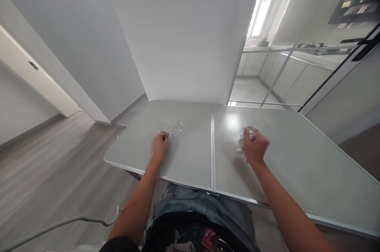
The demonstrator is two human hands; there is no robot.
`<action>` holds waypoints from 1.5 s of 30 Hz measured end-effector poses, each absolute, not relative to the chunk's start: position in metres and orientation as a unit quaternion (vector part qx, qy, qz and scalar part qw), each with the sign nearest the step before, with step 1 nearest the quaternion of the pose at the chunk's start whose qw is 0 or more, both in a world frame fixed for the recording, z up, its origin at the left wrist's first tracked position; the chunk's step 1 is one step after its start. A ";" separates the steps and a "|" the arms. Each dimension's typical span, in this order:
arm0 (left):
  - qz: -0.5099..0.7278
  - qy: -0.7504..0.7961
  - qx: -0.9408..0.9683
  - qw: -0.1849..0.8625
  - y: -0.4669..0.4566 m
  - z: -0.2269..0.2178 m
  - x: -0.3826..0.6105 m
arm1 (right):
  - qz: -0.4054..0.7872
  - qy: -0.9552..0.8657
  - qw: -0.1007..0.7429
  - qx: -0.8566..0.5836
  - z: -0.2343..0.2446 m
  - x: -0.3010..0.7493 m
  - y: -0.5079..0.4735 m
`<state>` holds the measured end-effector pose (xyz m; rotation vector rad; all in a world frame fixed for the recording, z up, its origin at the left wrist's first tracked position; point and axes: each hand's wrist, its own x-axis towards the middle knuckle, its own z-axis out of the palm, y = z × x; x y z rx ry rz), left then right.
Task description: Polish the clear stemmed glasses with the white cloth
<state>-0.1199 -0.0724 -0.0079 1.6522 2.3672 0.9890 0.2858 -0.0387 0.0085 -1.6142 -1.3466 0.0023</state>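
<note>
My left hand [160, 146] rests on the grey folding table [190, 165], fingers curled at a cluster of small clear glass or plastic pieces [170, 126] on the left half. My right hand [254, 146] is closed over a clear, crinkly transparent object [248, 133] on the right half, lifted slightly off the surface. What exactly the clear things are is too small and see-through to tell.
A white wall panel [190, 34] stands behind the table. Glass partitions [282, 74] lie at the back right. A white cable [59, 224] trails over the wood floor at lower left. A door frame [35, 74] is at the far left.
</note>
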 end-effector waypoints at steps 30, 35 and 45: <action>0.314 0.812 0.492 0.037 -0.069 -0.018 -0.130 | 0.286 -0.713 0.300 -0.566 -0.011 0.059 -0.029; 0.213 0.817 0.535 0.021 -0.078 -0.018 -0.125 | 0.205 -0.643 0.284 -0.681 -0.007 0.201 -0.026; 0.098 0.758 0.643 0.052 -0.083 -0.011 -0.102 | 0.155 -0.477 0.285 -0.817 -0.012 0.350 0.009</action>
